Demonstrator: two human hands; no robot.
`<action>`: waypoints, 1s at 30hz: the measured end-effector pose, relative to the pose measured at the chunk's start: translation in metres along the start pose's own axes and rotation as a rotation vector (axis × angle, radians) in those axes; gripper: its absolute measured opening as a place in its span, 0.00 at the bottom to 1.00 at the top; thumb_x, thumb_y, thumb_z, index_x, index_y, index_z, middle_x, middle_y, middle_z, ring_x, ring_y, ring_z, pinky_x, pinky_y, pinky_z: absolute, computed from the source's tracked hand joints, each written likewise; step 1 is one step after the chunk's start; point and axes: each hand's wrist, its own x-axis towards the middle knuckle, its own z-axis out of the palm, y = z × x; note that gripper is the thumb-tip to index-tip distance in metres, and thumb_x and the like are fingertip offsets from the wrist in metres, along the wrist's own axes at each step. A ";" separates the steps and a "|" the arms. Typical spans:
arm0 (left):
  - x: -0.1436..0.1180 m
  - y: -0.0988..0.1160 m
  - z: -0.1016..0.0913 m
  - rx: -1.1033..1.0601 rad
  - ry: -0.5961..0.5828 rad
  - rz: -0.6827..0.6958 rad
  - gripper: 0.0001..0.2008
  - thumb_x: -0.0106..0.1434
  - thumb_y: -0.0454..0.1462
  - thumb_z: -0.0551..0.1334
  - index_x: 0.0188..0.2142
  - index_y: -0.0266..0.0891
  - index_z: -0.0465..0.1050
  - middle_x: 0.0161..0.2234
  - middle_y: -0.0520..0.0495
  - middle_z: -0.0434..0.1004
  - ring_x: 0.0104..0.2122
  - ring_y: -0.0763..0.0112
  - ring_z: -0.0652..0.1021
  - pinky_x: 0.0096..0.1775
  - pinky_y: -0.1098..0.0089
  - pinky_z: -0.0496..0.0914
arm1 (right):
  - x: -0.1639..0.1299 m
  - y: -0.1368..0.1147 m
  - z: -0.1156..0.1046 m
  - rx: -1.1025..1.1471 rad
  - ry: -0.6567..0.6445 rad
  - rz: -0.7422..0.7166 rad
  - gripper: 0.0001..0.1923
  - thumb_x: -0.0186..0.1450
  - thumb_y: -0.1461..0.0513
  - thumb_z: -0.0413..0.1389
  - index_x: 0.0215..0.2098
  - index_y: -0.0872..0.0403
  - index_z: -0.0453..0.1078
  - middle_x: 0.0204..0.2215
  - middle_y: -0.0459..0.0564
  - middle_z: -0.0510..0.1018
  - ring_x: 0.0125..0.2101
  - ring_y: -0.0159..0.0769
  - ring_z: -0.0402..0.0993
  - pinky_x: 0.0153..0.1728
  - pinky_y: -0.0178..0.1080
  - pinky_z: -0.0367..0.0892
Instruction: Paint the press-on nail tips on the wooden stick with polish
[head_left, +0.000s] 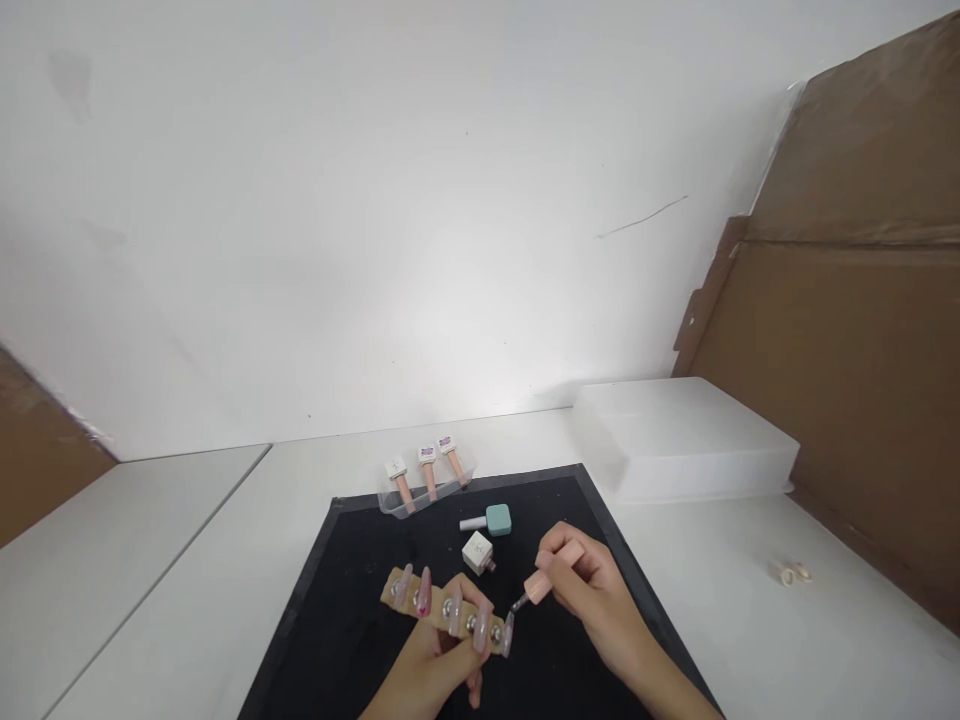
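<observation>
My left hand (442, 655) grips a tan nail display strip (435, 603) that carries several long pointed false nails on round metal studs. Most of the nails are pale and glittery; one (424, 592) is pinker. Between the fingers of my right hand (592, 590) is the peach cap of a nail polish brush (553, 572). Its dark bristle tip points down-left, at or very near the rightmost nail (508, 633); I cannot tell whether they touch. Just beyond the strip, an uncapped white polish bottle (478, 552) lies on the black mat (352, 560).
A mint-green bottle with a white cap (498, 520) lies behind the white one. At the mat's back edge, a clear tray (387, 503) holds three white bottles with peach caps. A white box (690, 440) stands at the back right, and small beige rings (793, 573) lie at the right.
</observation>
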 end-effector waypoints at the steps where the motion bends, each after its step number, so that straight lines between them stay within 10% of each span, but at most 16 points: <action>1: 0.001 0.000 0.000 0.011 0.002 0.004 0.18 0.50 0.48 0.65 0.29 0.39 0.62 0.19 0.59 0.61 0.15 0.82 0.61 0.19 0.75 0.65 | -0.001 -0.001 0.000 0.003 -0.036 0.010 0.12 0.61 0.57 0.54 0.22 0.53 0.62 0.14 0.43 0.73 0.17 0.30 0.64 0.20 0.33 0.54; 30: 0.001 0.000 0.006 0.080 0.029 0.049 0.18 0.50 0.50 0.64 0.28 0.40 0.63 0.19 0.59 0.60 0.16 0.82 0.59 0.18 0.76 0.63 | 0.000 0.009 -0.004 -0.408 -0.005 -0.181 0.15 0.64 0.58 0.50 0.20 0.52 0.61 0.16 0.44 0.71 0.17 0.31 0.63 0.18 0.33 0.55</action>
